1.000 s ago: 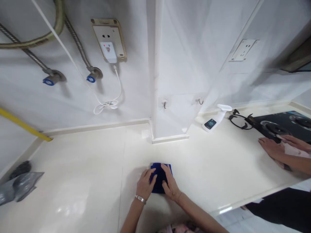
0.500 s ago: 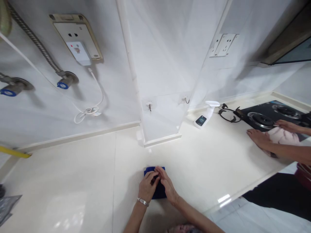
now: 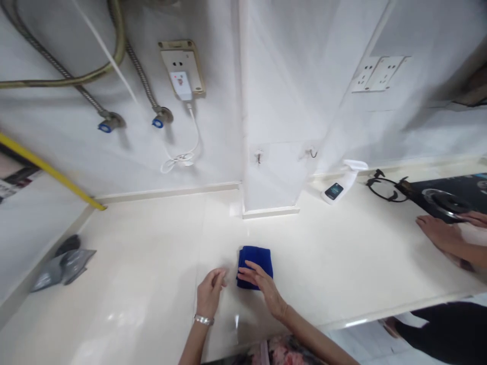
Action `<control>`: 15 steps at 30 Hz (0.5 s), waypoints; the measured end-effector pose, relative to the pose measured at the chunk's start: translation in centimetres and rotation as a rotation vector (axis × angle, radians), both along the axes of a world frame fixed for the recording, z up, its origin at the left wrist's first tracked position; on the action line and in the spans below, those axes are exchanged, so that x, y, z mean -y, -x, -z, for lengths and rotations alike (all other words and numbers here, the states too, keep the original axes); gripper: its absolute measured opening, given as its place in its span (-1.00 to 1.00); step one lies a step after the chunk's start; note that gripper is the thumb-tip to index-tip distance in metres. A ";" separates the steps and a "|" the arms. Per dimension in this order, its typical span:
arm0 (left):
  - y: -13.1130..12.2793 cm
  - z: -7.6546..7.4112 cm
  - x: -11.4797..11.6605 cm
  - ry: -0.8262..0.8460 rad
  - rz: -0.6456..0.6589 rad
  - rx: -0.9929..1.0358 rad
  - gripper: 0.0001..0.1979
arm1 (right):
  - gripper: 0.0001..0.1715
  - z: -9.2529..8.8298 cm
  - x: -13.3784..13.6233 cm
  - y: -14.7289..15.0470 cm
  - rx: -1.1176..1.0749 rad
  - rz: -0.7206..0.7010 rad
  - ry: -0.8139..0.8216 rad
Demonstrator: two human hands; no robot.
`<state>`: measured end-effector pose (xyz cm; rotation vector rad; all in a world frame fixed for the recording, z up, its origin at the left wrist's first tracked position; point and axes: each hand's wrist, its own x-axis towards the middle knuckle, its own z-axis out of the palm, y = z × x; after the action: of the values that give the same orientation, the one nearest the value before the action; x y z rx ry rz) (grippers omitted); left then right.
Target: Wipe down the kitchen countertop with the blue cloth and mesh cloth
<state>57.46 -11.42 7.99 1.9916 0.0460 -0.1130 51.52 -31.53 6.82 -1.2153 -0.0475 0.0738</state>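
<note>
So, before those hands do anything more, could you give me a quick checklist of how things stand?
1. Blue cloth lying folded on the counter: ok.
2. Right hand at the cloth: ok, fingers spread over it.
3. Left hand on the cloth: not ok, it is apart, to the left.
4. Left hand free of small items: cannot tell, fingertips blurred.
5. Spray bottle clear of both hands: ok.

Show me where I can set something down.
Two patches of counter look bare: between the grey plastic and the left hand, and between the blue cloth and the co-worker's hand, in front of the white spray bottle. Crowded: the cloth, partly under the right hand, and around the stove and black ring.
</note>
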 end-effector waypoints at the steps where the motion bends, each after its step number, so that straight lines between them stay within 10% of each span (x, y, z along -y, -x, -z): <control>1: 0.5 -0.2 -1.2 0.014 -0.054 -0.014 -0.49 | -0.42 0.2 0.1 -0.1 0.031 0.008 0.105; 9: 9.5 -2.3 -11.9 0.056 -0.549 -0.071 -0.35 | -0.42 5.6 2.3 -2.3 0.576 0.247 1.331; 15: 21.2 -4.5 -21.7 -0.087 -1.131 -0.049 -0.27 | -0.27 8.9 3.1 -2.2 0.700 0.259 1.505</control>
<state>36.28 10.23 12.49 1.7770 1.1878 0.5735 53.69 -34.65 -2.12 -2.6843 -0.5147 -0.6653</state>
